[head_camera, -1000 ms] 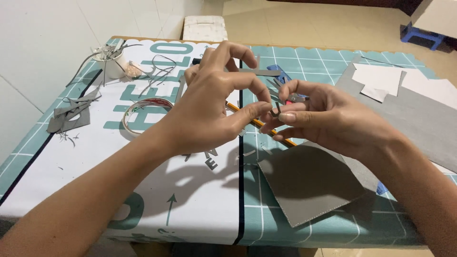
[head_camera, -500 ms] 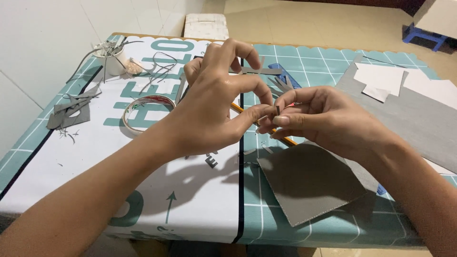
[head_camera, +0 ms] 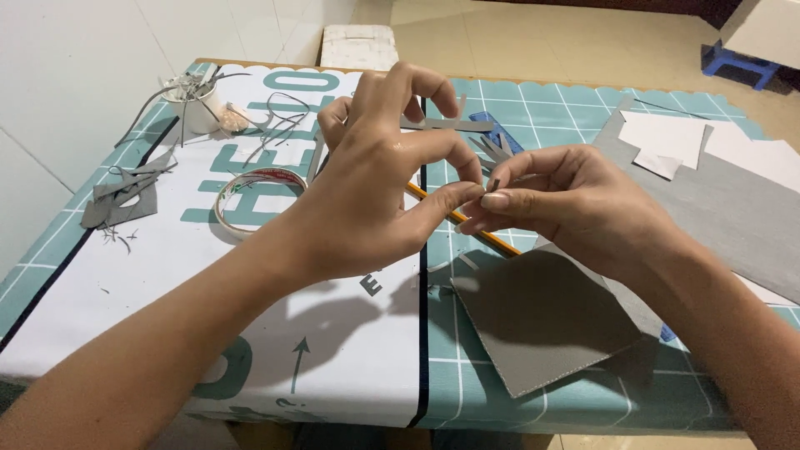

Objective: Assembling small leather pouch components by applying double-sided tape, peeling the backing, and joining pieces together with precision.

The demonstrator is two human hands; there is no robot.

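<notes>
Grey scrap piece (head_camera: pixel 493 183), tiny and dark, is pinched between the fingertips of both hands above the middle of the desk; it is raised off the surface, apparently so both sets of fingers can reach it. Its exact shape is too small to tell.

Desk (head_camera: pixel 108 333): covered by a white printed sheet on the left and a teal gridded cutting mat (head_camera: pixel 583 108) on the right, the mat giving a flat, ruled base.

Long grey sheet (head_camera: pixel 733 217): lies at the right edge, with white paper pieces (head_camera: pixel 667 137) resting on it, well apart from the hands.

Grey card square (head_camera: pixel 542 321): lies flat just below the right hand, near the front edge.

Left hand (head_camera: pixel 367 200): thumb and forefinger closed on the scrap, other fingers lifted and spread clear.

Right hand (head_camera: pixel 575 208): thumb and forefinger closed on the same scrap from the opposite side, other fingers curled.

Tape roll (head_camera: pixel 257 196): flat on the white sheet, left of the left hand.

Yellow pencil (head_camera: pixel 475 229): lies diagonally under the hands, mostly hidden.

White cup (head_camera: pixel 198 104): far left corner, holding grey strips; loose offcuts (head_camera: pixel 125 196) lie nearby.
</notes>
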